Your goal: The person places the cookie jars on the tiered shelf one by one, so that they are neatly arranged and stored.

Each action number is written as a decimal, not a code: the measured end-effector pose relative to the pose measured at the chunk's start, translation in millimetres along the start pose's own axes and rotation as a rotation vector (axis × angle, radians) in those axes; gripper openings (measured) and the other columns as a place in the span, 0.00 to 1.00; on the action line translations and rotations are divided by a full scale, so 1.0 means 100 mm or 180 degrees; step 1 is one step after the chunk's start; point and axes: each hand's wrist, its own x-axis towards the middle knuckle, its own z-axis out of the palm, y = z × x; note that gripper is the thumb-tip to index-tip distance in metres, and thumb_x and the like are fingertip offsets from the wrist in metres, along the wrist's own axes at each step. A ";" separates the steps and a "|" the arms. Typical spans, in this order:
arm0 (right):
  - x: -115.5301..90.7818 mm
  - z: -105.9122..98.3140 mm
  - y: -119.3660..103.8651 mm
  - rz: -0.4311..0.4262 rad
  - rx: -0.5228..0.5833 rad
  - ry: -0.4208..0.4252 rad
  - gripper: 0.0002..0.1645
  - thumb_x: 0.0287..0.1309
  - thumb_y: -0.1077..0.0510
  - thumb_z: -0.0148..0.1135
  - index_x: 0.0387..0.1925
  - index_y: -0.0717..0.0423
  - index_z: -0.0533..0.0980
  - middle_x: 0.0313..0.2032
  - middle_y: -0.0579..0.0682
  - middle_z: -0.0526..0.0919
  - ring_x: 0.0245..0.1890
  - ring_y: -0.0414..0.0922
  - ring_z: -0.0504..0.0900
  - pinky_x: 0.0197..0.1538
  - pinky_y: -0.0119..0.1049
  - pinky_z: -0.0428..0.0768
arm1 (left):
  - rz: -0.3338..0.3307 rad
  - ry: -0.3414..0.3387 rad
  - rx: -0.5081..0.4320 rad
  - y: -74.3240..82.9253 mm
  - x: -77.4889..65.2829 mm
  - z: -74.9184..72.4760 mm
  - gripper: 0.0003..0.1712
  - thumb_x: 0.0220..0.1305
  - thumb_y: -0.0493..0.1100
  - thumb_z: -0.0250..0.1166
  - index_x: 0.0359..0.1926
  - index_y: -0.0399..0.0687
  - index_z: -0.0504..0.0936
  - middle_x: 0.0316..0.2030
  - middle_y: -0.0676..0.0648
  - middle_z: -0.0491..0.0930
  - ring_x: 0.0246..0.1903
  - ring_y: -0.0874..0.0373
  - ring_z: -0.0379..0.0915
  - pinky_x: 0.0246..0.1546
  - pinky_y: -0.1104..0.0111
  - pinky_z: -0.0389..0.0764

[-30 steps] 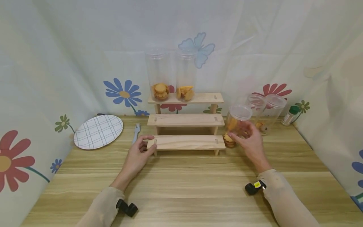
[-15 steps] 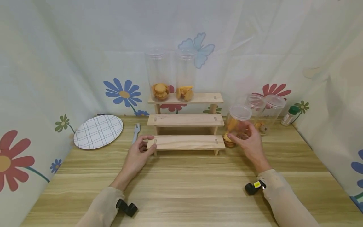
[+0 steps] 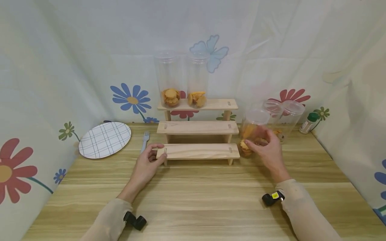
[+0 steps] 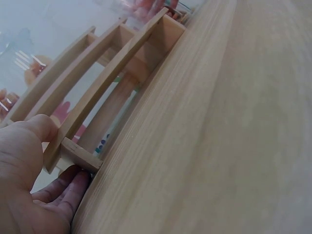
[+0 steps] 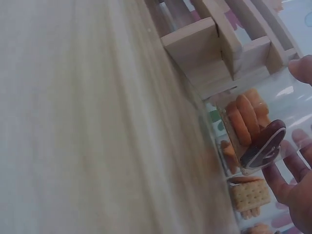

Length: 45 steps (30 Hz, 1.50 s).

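1. Here, the left hand (image 3: pixel 149 161) grips the lowest step's left end on the pale wooden three-tier rack (image 3: pixel 198 151).
2. The right hand (image 3: pixel 269 150) holds a clear cylindrical plastic jar of biscuits (image 3: pixel 249 133) just beside the rack's right end.

Pale tan rack (image 3: pixel 197 127), white grid-patterned plate (image 3: pixel 105 140)

Probably a staged booth: floral curtains (image 3: pixel 241 30) hang behind and beside a wood-grain table (image 3: pixel 199 201).
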 end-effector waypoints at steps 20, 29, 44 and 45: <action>0.09 -0.22 -0.61 -0.0163 -0.0345 0.0106 0.46 0.65 0.53 0.84 0.79 0.48 0.73 0.63 0.53 0.82 0.58 0.41 0.80 0.56 0.22 0.81 | -0.0004 -0.0005 -0.0037 0.00 -0.02 0.01 0.23 0.80 0.53 0.72 0.69 0.60 0.80 0.50 0.42 0.87 0.48 0.50 0.83 0.44 0.64 0.80; 0.33 -0.17 -0.97 -0.0238 -0.0346 0.0021 0.45 0.66 0.48 0.83 0.79 0.43 0.73 0.66 0.51 0.82 0.62 0.43 0.82 0.59 0.27 0.83 | 0.0001 -0.0030 -0.0059 -0.01 -0.01 0.00 0.23 0.80 0.54 0.72 0.69 0.59 0.80 0.51 0.42 0.88 0.49 0.49 0.84 0.46 0.64 0.81; 0.92 0.27 -1.40 -0.0325 -0.0169 -0.0213 0.48 0.66 0.42 0.82 0.81 0.47 0.70 0.70 0.54 0.80 0.68 0.53 0.81 0.65 0.44 0.85 | 0.0000 -0.0052 -0.0056 -0.03 -0.01 0.00 0.24 0.80 0.56 0.71 0.70 0.59 0.80 0.53 0.41 0.88 0.52 0.49 0.86 0.47 0.64 0.82; 0.96 0.30 -1.41 -0.0321 -0.0186 -0.0219 0.49 0.66 0.42 0.82 0.81 0.48 0.69 0.71 0.55 0.80 0.68 0.53 0.81 0.66 0.44 0.85 | 0.0000 -0.0052 -0.0062 -0.03 -0.01 0.00 0.24 0.80 0.56 0.71 0.70 0.59 0.80 0.53 0.41 0.88 0.52 0.49 0.86 0.47 0.64 0.82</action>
